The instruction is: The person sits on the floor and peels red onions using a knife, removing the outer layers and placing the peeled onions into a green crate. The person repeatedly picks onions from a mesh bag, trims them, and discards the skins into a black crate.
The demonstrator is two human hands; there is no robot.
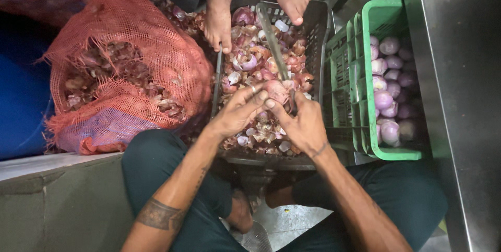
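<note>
- Red mesh sack (130,48), left of the crates, part-filled with unpeeled onions.
- Dark plastic crate (319,27), centre, heaped with onion skins (250,54); another person's bare feet (219,12) rest on its far rim.
- Green crate (365,74), right, holding peeled onions (389,100).
- Left hand (237,111): grip pinching a red onion (276,91) above the dark crate.
- Right hand (305,124): grip closed on a knife (271,38), thumb touching the onion.
</note>
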